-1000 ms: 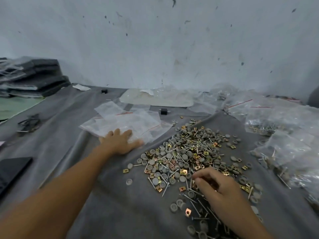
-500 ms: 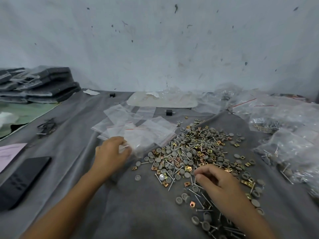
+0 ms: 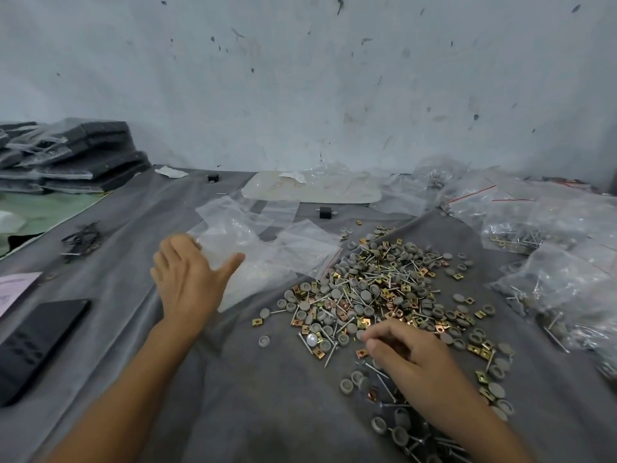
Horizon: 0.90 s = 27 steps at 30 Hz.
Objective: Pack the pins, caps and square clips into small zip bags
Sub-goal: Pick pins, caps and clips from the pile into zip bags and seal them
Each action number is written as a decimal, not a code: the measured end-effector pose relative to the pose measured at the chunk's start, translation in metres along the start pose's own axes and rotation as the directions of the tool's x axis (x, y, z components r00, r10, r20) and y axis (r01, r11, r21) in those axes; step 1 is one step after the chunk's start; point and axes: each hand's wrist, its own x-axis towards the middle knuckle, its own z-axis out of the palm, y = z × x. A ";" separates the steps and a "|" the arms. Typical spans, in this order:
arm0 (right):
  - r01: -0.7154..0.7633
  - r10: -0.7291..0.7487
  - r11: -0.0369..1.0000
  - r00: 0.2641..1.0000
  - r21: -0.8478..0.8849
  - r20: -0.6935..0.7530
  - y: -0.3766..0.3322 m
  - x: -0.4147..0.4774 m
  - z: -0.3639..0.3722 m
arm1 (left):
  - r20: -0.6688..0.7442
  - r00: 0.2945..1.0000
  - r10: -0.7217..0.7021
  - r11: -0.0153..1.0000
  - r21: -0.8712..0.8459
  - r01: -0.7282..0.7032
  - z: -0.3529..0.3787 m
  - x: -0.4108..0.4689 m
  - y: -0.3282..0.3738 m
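Note:
A heap of grey round caps, thin metal pins and brass square clips (image 3: pixel 384 295) lies on the grey cloth at centre right. Flat empty zip bags (image 3: pixel 300 248) lie just behind and left of the heap. My left hand (image 3: pixel 190 282) is raised over the cloth and holds one clear zip bag (image 3: pixel 230 259) by its edge, thumb stretched out. At the near edge of the heap my right hand (image 3: pixel 407 359) has curled fingers, with its fingertips pinching a grey cap (image 3: pixel 361 335). Its palm is hidden.
Filled bags of parts (image 3: pixel 547 262) pile up along the right side. A black phone (image 3: pixel 36 342) and a pink paper (image 3: pixel 13 289) lie at the left. Dark wrapped packs (image 3: pixel 73 155) are stacked at the back left. Two black blocks (image 3: pixel 325 212) stand near a large plastic sheet (image 3: pixel 314 192).
My left hand went from lying flat on the empty bags to grasping one and lifting it toward me. My right hand stayed at the heap's near edge.

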 end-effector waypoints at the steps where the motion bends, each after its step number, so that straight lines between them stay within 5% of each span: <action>1: -0.001 0.001 1.000 1.000 0.000 0.003 0.000 0.001 0.000 | 0.025 0.998 -0.065 0.996 -0.061 0.066 -0.003 0.004 0.002; 3: 0.002 -0.002 1.000 1.000 -0.013 0.006 0.000 0.001 0.001 | 0.001 0.991 -0.135 0.966 -0.221 0.132 -0.009 0.010 0.006; 7: 0.010 -0.010 0.998 1.000 -0.055 0.000 -0.003 -0.001 0.003 | -0.202 0.978 -0.059 0.911 -0.412 -0.030 -0.033 0.016 0.020; 9: 0.012 -0.012 0.999 1.000 -0.046 -0.009 -0.004 -0.001 0.004 | -0.109 0.992 -0.066 0.786 -0.618 -0.016 -0.047 0.014 0.037; 11: 0.019 -0.018 1.000 0.999 0.012 -0.034 -0.006 0.000 0.004 | 0.149 0.989 0.008 0.575 -0.810 0.117 -0.056 -0.002 0.054; 14: -0.066 0.041 0.927 0.996 0.369 0.075 -0.014 0.000 0.009 | 0.585 0.755 0.297 0.483 -0.774 0.409 -0.044 -0.050 0.070; 16: -0.139 0.074 0.777 0.989 0.614 0.130 -0.015 0.001 0.013 | 0.725 0.580 0.371 0.501 -0.683 0.532 -0.030 -0.087 0.074; 18: -0.131 0.113 0.708 0.991 0.694 0.072 -0.013 0.002 0.013 | 0.773 0.509 0.379 0.584 -0.626 0.516 -0.017 -0.107 0.073; 20: -0.145 0.195 0.746 0.981 0.650 -0.005 -0.012 0.002 0.010 | 0.770 0.550 0.325 0.737 -0.570 0.363 -0.011 -0.109 0.067; 23: -0.176 0.247 0.758 0.969 0.628 -0.026 -0.010 0.004 0.005 | 0.648 0.731 0.213 0.901 -0.420 0.109 -0.005 -0.099 0.049; 27: -0.184 0.234 0.793 0.972 0.580 -0.013 -0.015 0.004 0.010 | 0.384 0.910 0.155 0.920 -0.392 0.009 -0.004 -0.092 0.033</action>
